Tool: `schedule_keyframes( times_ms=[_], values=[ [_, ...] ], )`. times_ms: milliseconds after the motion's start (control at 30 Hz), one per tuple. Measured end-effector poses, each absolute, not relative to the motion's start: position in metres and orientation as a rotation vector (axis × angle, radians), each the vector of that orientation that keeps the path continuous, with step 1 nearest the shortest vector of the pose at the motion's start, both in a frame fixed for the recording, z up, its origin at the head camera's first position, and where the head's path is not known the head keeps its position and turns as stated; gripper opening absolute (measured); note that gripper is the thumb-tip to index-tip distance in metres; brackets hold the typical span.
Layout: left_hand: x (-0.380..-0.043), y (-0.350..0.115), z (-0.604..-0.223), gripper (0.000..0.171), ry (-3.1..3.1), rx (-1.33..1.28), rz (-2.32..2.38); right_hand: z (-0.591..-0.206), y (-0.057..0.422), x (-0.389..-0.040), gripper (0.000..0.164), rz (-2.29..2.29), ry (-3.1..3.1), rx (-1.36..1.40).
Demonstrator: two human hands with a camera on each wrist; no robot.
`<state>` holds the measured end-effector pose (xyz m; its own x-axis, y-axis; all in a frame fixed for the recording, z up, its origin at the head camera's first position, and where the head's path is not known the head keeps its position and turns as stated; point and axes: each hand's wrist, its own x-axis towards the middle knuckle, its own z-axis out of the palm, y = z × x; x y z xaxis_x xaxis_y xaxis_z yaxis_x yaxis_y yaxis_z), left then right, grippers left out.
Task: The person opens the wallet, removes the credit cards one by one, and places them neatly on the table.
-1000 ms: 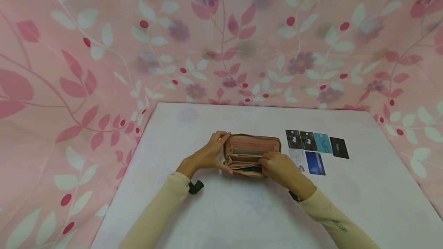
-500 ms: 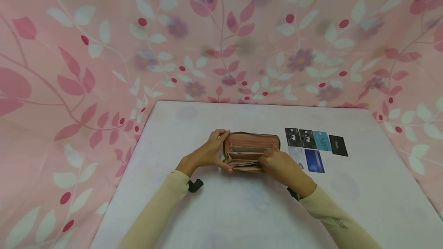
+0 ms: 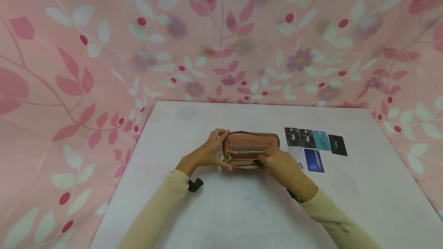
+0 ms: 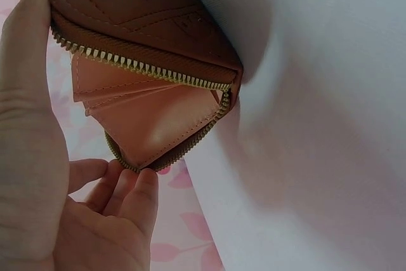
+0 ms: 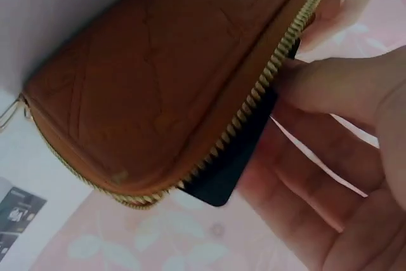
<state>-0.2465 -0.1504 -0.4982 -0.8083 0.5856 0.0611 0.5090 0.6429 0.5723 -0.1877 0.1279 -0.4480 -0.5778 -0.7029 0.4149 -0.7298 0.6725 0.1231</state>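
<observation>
A brown zip-around wallet [image 3: 254, 138] stands spread apart on the white table, its pleated compartments facing up. My left hand [image 3: 207, 152] grips its left end, the thumb on the near cover and the fingertips at the zipper edge of the far cover, as the left wrist view shows. At the wallet's near right side, my right hand [image 3: 285, 167] pinches a dark card [image 5: 231, 157] between thumb and fingers. Part of this card sticks out past the gold zipper teeth [image 5: 254, 96]; the rest is hidden behind the near cover.
Right of the wallet lie several cards in two rows: black VIP cards [image 3: 292, 136], a light blue card [image 3: 322, 140], a black card [image 3: 337, 145], a pale card [image 3: 296, 156] and a dark blue card [image 3: 314, 160]. A pink floral cloth [image 3: 221, 49] hangs behind the table [image 3: 207, 210].
The wallet's near cover has tipped up, narrowing the gap. Less of the dark card shows in the head view than a second ago. My right hand has shifted only slightly; my left keeps its grip.
</observation>
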Motion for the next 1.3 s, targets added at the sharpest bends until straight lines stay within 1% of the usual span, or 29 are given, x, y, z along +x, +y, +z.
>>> schedule_keyframes(
  times_ms=[133, 267, 400, 533, 633, 767, 900, 1133, 1300],
  values=[
    [-0.247, -0.149, -0.498, 0.135, 2.719, 0.921, 0.875, -0.432, 0.132, -0.185, 0.018, 0.21, -2.384, 1.15],
    [-0.247, -0.148, -0.496, 0.135, 2.709, 0.927, 0.876, -0.417, 0.147, -0.187, 0.024, 0.475, -2.326, 1.084],
    [-0.248, -0.147, -0.495, 0.134, 2.706, 0.957, 0.878, -0.416, 0.173, -0.193, 0.021, 0.646, -2.384, 0.912],
    [-0.246, -0.15, -0.497, 0.135, 2.729, 0.93, 0.857, -0.43, 0.203, -0.208, 0.013, 0.763, -2.464, 0.689],
    [-0.243, -0.153, -0.499, 0.136, 2.731, 0.906, 0.854, -0.443, 0.229, -0.216, 0.011, 0.814, -2.544, 0.49],
    [-0.242, -0.152, -0.5, 0.135, 2.73, 0.94, 0.86, -0.457, 0.266, -0.212, 0.018, 0.846, -2.673, 0.207],
    [-0.241, -0.15, -0.499, 0.135, 2.744, 0.957, 0.847, -0.47, 0.301, -0.207, 0.03, 0.865, -2.807, -0.013],
    [-0.241, -0.15, -0.496, 0.135, 2.744, 0.945, 0.856, -0.493, 0.353, -0.201, 0.045, 0.99, -2.955, -0.206],
    [-0.243, -0.15, -0.496, 0.134, 2.737, 0.955, 0.864, -0.509, 0.373, -0.2, 0.051, 1.127, -2.965, -0.366]
  ],
)
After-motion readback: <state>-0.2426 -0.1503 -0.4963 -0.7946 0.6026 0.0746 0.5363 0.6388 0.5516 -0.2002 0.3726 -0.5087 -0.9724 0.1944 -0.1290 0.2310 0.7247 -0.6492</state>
